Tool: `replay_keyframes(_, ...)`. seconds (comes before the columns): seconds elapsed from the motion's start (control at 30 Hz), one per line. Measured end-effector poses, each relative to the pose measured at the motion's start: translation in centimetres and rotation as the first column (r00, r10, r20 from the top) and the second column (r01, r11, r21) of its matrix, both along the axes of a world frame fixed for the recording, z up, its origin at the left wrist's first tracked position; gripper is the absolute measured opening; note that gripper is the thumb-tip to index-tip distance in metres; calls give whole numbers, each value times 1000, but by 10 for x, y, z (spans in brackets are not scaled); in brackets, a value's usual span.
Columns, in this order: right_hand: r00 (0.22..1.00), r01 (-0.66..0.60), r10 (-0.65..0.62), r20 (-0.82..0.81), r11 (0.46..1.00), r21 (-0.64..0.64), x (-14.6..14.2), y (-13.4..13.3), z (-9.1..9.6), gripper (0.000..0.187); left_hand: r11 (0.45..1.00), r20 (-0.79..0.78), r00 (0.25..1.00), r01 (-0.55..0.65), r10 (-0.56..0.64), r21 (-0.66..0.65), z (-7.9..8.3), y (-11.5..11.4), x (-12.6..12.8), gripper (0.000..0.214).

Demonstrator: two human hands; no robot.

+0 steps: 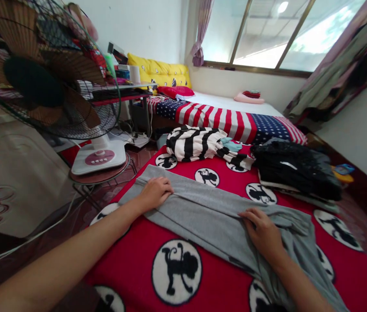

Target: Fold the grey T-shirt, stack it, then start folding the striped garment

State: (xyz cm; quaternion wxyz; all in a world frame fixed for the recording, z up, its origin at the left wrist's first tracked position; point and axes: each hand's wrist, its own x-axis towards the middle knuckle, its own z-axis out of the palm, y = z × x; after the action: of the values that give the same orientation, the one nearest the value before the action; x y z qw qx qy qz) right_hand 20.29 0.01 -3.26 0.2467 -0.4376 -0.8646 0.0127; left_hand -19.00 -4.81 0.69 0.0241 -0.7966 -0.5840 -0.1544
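A grey garment [209, 216] lies spread across a red blanket [138, 260] printed with black-and-white cartoon circles. My left hand [155, 192] rests on the garment's left end, fingers curled and pinching a fold of the cloth. Near the garment's middle right, my right hand [262, 232] has its fingers closed on the grey fabric, which bunches under it.
A black-and-white striped garment [196, 143] and a stack of dark folded clothes [297, 169] lie further back on the blanket. A standing fan [50, 73] sits on a stool at the left. Beyond is a bed with a stars-and-stripes cover [222, 119] under a window.
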Motion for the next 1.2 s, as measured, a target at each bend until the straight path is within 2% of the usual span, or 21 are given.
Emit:
replay_keyframes(0.07, 999, 28, -27, 23, 999, -26, -7, -4, 4, 24, 999, -75, 996, -42, 42, -1, 8, 2, 19, 18)
replay_keyframes(0.13, 998, 58, -57, 20, 996, -69, -12, -8, 10, 23, 998, -52, 998, -32, 34, 46, 6, 4, 44, 23)
replay_keyframes(0.23, 998, 40, -48, -52, 989, -145, -9, -17, 21, 22, 996, 19, 996, 81, -82, 47, -15, 3, 78, 47)
replay_keyframes(0.3, 991, 17, -38, -127, 987, -160, 3, -31, 31, 29, 991, 0, 991, 137, -137, 3, -33, 1, 91, 50)
replay_keyframes(0.33, 985, 30, -55, -161, 988, -152, 12, -40, 36, 31, 990, -12, 990, 143, -143, -12, -40, 1, 94, 49)
replay_keyframes(0.4, 963, 137, -165, -212, 980, -142, 34, -61, 45, 32, 991, -24, 991, 132, -133, -22, -48, -1, 96, 49)
replay_keyframes(0.47, 916, 299, -344, -207, 929, -218, 56, -84, 52, 35, 993, -26, 993, 117, -117, -17, -50, -1, 96, 49)
replay_keyframes(0.53, 862, 421, -490, -131, 835, -354, 72, -106, 54, 43, 996, -18, 995, 93, -93, -3, -49, -1, 98, 48)
replay_keyframes(0.6, 847, 456, -531, -43, 764, -456, 78, -123, 51, 47, 997, 25, 997, 76, -76, 12, -47, -4, 105, 45)
replay_keyframes(0.63, 850, 453, -527, -27, 755, -475, 77, -130, 48, 46, 996, 66, 994, 84, -85, 15, -45, -6, 110, 43)
replay_keyframes(0.73, 853, 420, -511, -106, 792, -443, 67, -140, 39, 35, 979, 253, 948, 202, -195, -1, -38, -19, 132, 38)
replay_keyframes(0.87, 852, 362, -472, -227, 844, -397, 55, -136, 35, 12, 917, 513, 794, 396, -325, -33, -19, -43, 172, 43)
replay_keyframes(0.93, 856, 320, -445, -261, 855, -408, 50, -133, 39, 14, 895, 584, 738, 443, -336, -45, -9, -51, 192, 50)
replay_keyframes(1.03, 851, 243, -406, -333, 867, -436, 41, -131, 52, 18, 856, 598, 703, 514, -384, -54, 0, -51, 218, 67)
replay_keyframes(1.13, 843, 125, -323, -430, 896, -427, 27, -134, 67, 17, 793, 530, 686, 607, -498, -41, 2, -42, 237, 84)
replay_keyframes(1.2, 839, 43, -245, -487, 920, -389, 20, -138, 78, 16, 783, 490, 684, 622, -541, -4, 2, -36, 242, 74)
